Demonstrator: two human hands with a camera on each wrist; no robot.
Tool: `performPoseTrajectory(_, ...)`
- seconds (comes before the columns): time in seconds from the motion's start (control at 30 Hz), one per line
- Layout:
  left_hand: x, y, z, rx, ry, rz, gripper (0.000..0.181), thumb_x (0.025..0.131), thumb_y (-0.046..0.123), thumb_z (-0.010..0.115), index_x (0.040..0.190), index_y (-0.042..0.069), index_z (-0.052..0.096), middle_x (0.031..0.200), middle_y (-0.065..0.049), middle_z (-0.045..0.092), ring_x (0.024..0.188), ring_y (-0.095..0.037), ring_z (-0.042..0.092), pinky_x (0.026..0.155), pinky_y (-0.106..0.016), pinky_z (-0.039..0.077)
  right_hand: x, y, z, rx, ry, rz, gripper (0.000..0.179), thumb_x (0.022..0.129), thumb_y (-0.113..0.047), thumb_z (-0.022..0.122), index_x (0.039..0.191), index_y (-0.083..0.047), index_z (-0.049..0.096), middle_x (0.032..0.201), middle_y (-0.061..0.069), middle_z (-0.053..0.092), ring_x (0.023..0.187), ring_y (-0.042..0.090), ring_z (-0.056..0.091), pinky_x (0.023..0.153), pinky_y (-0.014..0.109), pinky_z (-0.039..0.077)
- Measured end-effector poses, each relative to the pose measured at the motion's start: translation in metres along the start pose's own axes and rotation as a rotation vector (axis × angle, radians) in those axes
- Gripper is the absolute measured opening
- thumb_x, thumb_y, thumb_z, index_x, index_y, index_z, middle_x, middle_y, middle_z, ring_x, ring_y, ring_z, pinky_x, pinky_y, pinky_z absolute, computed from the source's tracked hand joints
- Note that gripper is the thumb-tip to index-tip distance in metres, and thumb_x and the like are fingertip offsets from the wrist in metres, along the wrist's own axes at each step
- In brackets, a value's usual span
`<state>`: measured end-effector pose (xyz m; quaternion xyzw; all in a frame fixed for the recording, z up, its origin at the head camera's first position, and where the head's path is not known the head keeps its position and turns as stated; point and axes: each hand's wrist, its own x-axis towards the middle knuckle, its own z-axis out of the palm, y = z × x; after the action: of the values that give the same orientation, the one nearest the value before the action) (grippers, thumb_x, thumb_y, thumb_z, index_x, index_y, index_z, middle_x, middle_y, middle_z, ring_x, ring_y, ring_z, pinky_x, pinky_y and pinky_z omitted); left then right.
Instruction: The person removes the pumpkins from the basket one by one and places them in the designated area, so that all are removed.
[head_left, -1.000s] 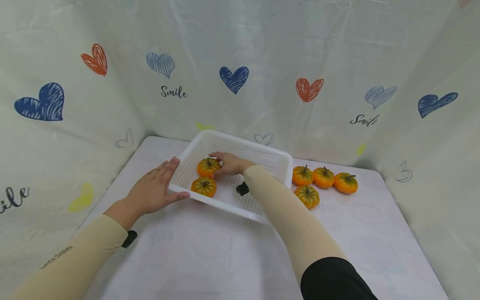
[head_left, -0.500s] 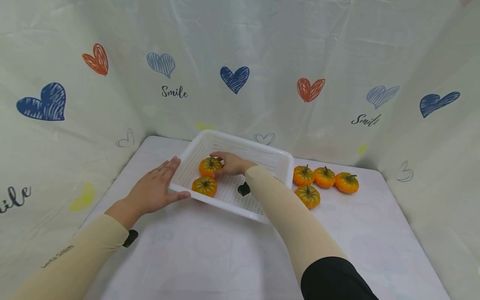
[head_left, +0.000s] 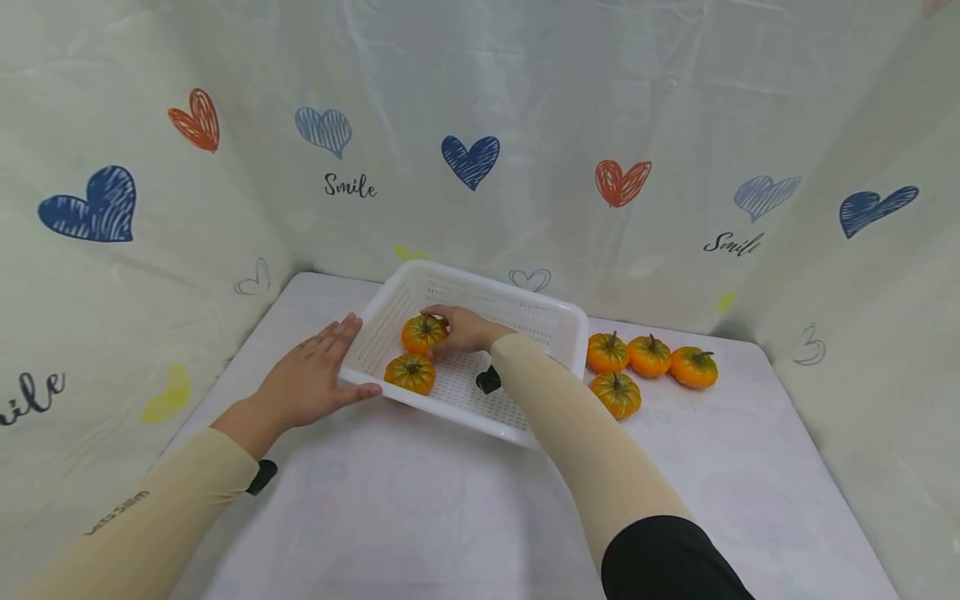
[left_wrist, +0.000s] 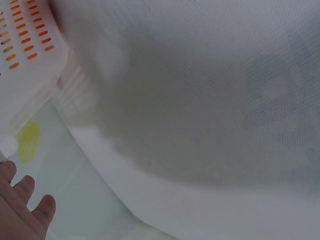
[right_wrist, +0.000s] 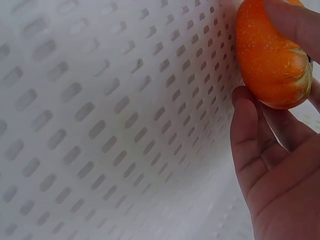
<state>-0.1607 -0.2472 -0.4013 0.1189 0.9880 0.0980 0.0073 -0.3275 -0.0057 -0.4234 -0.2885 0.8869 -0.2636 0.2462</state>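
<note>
A white perforated plastic basket (head_left: 555,321) stands at a slant on the table. Inside its left part are two small orange-and-green pumpkins. My right hand (head_left: 467,329) reaches into the basket and grips the rear pumpkin (head_left: 422,334); in the right wrist view, thumb and fingers lie around that pumpkin (right_wrist: 270,60) close to the slotted basket surface. The front pumpkin (head_left: 409,374) sits beside it, near the front wall. With extended fingers, my left hand (head_left: 307,379) rests against the basket's left end, its thumb along the front rim.
Right of the basket, several more pumpkins (head_left: 648,356) stand on the white table (head_left: 420,517), one (head_left: 616,394) nearer the front and partly behind the right forearm. A curtain (head_left: 540,92) printed with hearts encloses the table at the back and sides.
The rear pumpkin has shifted slightly to the right within the basket, in my right hand's grip. The left hand and the basket stay practically where they were.
</note>
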Motion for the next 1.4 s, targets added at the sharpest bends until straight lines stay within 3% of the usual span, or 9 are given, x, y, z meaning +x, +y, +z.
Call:
performPoseTrajectory(0.37, 0.000, 0.003, -0.001, 0.007, 0.002, 0.005, 0.119, 0.083, 0.083, 0.048, 0.158, -0.001, 0.010, 0.163, -0.021, 0.015, 0.147, -0.044, 0.018, 0.117, -0.058, 0.018, -0.003, 0.006, -0.004, 0.044, 0.037, 0.004, 0.084, 0.081, -0.028, 0.085, 0.153, -0.025, 0.041, 0.146, 0.007, 0.048, 0.129, 0.024, 0.048, 0.112, 0.041, 0.036)
performPoseTrajectory(0.8, -0.001, 0.002, -0.003, 0.016, 0.008, 0.022, 0.117, 0.084, 0.080, 0.049, 0.158, -0.002, 0.011, 0.163, -0.020, 0.015, 0.147, -0.043, 0.018, 0.117, -0.058, 0.019, -0.022, -0.002, -0.028, 0.034, 0.085, -0.070, 0.084, 0.083, -0.028, 0.084, 0.153, -0.020, 0.040, 0.145, 0.009, 0.049, 0.124, 0.022, 0.051, 0.108, 0.038, 0.041)
performPoseTrajectory(1.13, -0.003, 0.001, -0.004, 0.013, 0.000, 0.024, 0.116, 0.086, 0.079, 0.050, 0.158, -0.003, 0.010, 0.163, -0.021, 0.014, 0.147, -0.043, 0.017, 0.117, -0.057, 0.017, -0.048, -0.006, -0.054, 0.118, 0.114, -0.084, 0.083, 0.082, -0.034, 0.084, 0.152, -0.026, 0.041, 0.138, 0.006, 0.052, 0.114, 0.019, 0.055, 0.096, 0.033, 0.051)
performPoseTrajectory(1.4, -0.003, 0.000, -0.003, 0.024, -0.003, 0.021, 0.117, 0.085, 0.081, 0.046, 0.158, -0.002, 0.008, 0.164, -0.021, 0.012, 0.147, -0.043, 0.017, 0.117, -0.058, 0.018, -0.080, -0.011, -0.078, 0.139, 0.106, -0.125, 0.084, 0.083, -0.033, 0.083, 0.154, -0.024, 0.038, 0.134, 0.006, 0.052, 0.110, 0.023, 0.057, 0.090, 0.032, 0.053)
